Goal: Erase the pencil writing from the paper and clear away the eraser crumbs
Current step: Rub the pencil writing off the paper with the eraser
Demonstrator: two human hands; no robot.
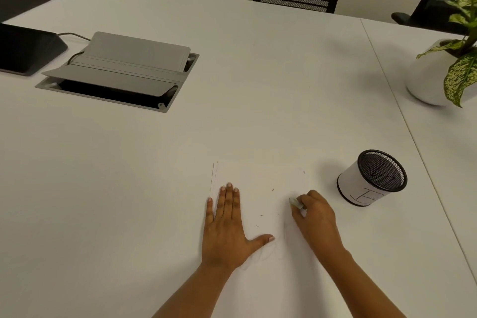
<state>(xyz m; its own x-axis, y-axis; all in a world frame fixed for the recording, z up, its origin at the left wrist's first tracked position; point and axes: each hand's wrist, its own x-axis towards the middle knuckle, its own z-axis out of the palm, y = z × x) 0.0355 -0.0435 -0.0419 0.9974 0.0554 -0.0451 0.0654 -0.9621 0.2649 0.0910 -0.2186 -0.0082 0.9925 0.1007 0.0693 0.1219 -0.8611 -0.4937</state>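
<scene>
Paper [260, 183] is pinned at its near left by the spread left hand [224, 224]; the eraser [295, 202] is pinched by the right hand [315, 217] at its right edge. Creasing is risked if that hold slackens; dark specks [262, 215] mid-sheet could be smeared.

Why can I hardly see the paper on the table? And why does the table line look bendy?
Head view: the white paper nearly matches the white table in soft yellowish light, so only its left edge shows. Head view: the wide-angle lens bends the table seam; the eraser in the right hand looks blurry.
</scene>
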